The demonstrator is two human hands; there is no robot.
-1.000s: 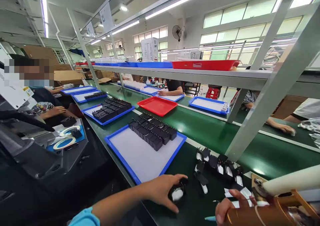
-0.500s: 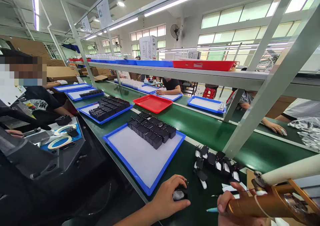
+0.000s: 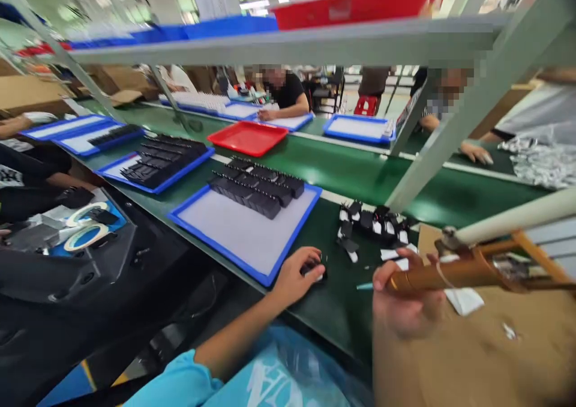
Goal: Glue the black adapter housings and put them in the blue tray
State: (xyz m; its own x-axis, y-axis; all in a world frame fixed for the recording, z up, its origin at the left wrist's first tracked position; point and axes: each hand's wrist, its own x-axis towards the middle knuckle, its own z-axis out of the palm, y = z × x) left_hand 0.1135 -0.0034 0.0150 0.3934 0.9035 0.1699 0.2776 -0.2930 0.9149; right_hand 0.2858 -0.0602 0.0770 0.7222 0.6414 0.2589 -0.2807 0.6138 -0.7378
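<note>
My left hand [image 3: 294,277] is closed around a small black plastic case [image 3: 310,267], low over the green bench beside the near tray. The fingers hide part of the case. My right hand [image 3: 407,296] is closed on a slim tool with a light-blue tip [image 3: 365,286] that points left; the rest of it is hidden. A gold-coloured lamp arm [image 3: 432,278] crosses in front of this hand. Just beyond both hands lies a loose heap of black cases with white parts [image 3: 375,222]. The blue-rimmed tray [image 3: 243,237] carries rows of black cases [image 3: 256,185].
Another blue-rimmed tray [image 3: 193,165] of black cases stands further left. Behind sits a red tray [image 3: 247,138]. A slanted metal post [image 3: 450,125] rises behind the heap, and cardboard [image 3: 508,341] lies at right. Co-workers sit across the bench and at left.
The camera has tilted down and turned, so the bench appears higher and my blue sleeve shows. Both hands keep their hold, with the left still beside the tray.
</note>
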